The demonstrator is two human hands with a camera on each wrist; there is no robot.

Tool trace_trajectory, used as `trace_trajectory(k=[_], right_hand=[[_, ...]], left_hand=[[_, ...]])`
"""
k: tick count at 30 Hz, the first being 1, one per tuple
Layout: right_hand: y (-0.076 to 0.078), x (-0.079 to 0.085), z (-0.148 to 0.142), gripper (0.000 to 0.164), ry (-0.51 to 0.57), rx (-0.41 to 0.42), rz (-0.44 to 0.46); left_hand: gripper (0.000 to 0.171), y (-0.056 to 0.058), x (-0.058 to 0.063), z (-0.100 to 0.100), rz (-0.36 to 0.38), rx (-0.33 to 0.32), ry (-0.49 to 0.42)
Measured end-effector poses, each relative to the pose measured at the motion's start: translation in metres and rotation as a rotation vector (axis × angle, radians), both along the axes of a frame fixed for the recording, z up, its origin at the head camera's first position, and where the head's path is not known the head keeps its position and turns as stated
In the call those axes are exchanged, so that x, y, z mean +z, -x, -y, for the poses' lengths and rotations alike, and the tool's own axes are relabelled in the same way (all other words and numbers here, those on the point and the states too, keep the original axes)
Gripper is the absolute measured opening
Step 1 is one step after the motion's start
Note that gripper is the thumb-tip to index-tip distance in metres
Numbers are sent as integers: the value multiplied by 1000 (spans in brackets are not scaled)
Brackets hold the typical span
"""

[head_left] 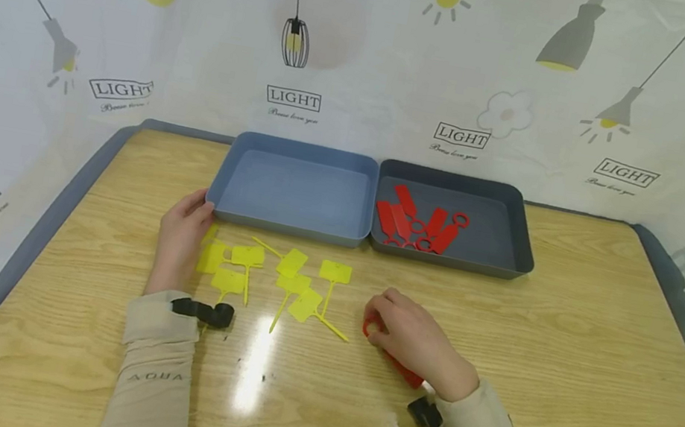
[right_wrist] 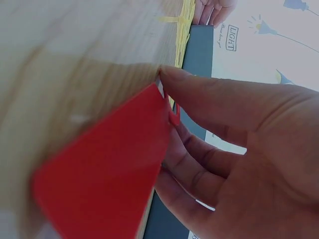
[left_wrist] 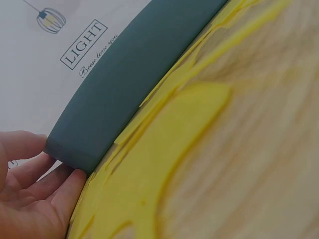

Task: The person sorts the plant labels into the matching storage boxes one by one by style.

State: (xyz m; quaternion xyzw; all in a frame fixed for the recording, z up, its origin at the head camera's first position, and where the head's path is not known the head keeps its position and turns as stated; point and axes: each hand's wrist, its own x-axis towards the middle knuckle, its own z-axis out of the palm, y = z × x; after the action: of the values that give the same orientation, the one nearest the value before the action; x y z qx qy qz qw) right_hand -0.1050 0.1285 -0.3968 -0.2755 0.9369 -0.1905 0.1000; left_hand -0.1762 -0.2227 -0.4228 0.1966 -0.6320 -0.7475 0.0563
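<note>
Before me, a person's right hand (head_left: pixel 413 335) pinches a red tag (right_wrist: pixel 109 164) by its ringed end between thumb and fingers, the flat strip slanting back beneath the palm, over the wooden table (head_left: pixel 561 371) on the near side of a dark grey tray (head_left: pixel 491 235). The left hand (head_left: pixel 177 242) grips the near left corner of a blue tray (head_left: pixel 301 191), which stands side by side with the grey one. Yellow tags (head_left: pixel 247 255), some overlapping, lie between the hands, while the grey tray's front wall stands between the right hand and several red tags (head_left: pixel 445 238) inside.
</note>
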Motion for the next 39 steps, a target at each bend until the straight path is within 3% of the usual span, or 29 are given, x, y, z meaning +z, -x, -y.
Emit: trace_trajectory(k=[5, 13, 22, 29, 39], right_hand=[[1, 0, 1, 19, 5, 3, 28], [2, 0, -4, 16, -13, 110, -16], [8, 2, -11, 15, 2, 137, -45], [10, 6, -16, 1, 10, 116, -4], [12, 13, -19, 7, 79, 25, 26]], left_hand=[[44, 0, -1, 0, 5, -2, 6], [44, -1, 0, 0, 7, -2, 8], [44, 0, -2, 0, 9, -3, 26], [44, 0, -1, 0, 14, 0, 28], [43, 0, 0, -2, 20, 15, 24]])
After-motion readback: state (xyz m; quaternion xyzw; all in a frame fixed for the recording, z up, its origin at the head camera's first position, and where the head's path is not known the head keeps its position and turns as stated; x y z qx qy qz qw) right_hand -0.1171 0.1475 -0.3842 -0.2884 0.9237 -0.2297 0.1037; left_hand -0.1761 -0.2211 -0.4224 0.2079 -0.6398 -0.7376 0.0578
